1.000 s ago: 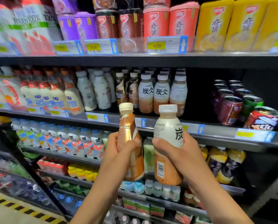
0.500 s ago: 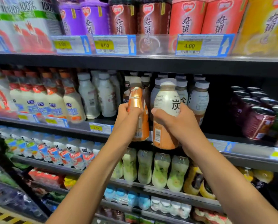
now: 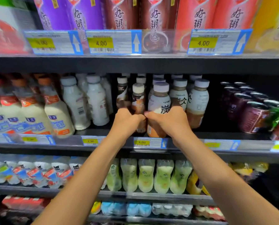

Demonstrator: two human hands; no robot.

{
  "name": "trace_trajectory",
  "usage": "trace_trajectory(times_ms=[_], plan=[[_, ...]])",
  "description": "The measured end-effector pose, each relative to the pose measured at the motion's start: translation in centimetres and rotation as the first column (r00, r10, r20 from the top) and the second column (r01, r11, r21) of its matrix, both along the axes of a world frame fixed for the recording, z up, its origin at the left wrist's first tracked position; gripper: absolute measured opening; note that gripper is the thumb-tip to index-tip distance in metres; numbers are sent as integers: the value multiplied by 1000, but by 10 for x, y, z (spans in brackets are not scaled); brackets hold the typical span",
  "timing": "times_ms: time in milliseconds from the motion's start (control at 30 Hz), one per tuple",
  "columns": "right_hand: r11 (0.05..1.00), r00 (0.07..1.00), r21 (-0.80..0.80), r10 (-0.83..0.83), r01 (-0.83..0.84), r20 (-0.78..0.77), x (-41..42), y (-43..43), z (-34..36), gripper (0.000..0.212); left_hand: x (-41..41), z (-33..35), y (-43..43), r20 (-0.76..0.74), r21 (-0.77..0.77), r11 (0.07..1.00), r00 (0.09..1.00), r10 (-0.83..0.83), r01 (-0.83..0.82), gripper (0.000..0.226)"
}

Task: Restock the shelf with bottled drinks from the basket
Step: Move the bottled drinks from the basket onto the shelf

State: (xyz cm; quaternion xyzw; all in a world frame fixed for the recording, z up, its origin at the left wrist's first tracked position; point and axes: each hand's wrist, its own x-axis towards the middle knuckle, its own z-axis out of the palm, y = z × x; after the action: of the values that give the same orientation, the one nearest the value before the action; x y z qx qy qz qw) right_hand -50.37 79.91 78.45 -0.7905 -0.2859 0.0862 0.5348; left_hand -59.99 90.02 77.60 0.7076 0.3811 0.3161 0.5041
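- Here, my left hand (image 3: 127, 121) grips the brown bottle (image 3: 138, 101), upright at the shelf (image 3: 216, 135) front.
- My right hand (image 3: 168, 120) grips the white bottle (image 3: 160, 103) (label forward), just beside it.
- My thumbs nearly touch.

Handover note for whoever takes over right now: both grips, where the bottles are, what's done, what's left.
Left grip holds the brown coffee bottle low on its body.
Right grip holds the white-and-tan bottle the same way.
Both bottles are upright at the front of the middle shelf, ahead of matching rows. I cannot tell whether they rest on it.
Done: bottles are at their lanes.
Left: set down, release, fetch more. The basket is out of view.
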Motion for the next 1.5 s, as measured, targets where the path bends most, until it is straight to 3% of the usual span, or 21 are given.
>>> trace_trajectory(times_ms=[200, 367, 633, 1033, 1167, 1267, 1333, 1433, 1500], plan=[[992, 987, -92, -73, 87, 144, 1, 3, -9, 59, 6, -5, 15, -51, 16, 998, 997, -52, 53, 22], [990, 975, -97, -81, 103, 207, 0, 7, -15, 62, 6, -8, 25, -60, 19, 997, 996, -69, 71, 40], [988, 975, -111, -86, 110, 203, 1, 9, -19, 63, 7, -14, 26, 46, 88, 992, 995, -89, 85, 59], [986, 986, -157, -35, 61, 163, -3, 2, -10, 60, -1, -5, 26, 0, 107, 987, 993, -120, 119, 60], [990, 982, -123, -53, 76, 181, -6, -10, -2, 71, -19, 10, 16, -107, 241, 965, 991, -77, 101, 32], [996, 962, -25, -76, 86, 261, -11, -32, 3, 52, -36, 14, -3, -58, 407, 912, 998, -29, 50, 29], [997, 935, -6, -65, 71, 348, -17, -54, 5, 35, -42, 17, -23, 38, 506, 860, 994, -104, 71, 13], [971, 843, -188, -24, 148, 537, -26, -96, 7, 32, -39, 17, -61, -111, 650, 724, 972, -208, 229, 31], [878, 778, -380, 14, 292, 629, -27, -127, 0, 33, -26, 7, -87, -262, 731, 569, 925, -274, 376, 41]])
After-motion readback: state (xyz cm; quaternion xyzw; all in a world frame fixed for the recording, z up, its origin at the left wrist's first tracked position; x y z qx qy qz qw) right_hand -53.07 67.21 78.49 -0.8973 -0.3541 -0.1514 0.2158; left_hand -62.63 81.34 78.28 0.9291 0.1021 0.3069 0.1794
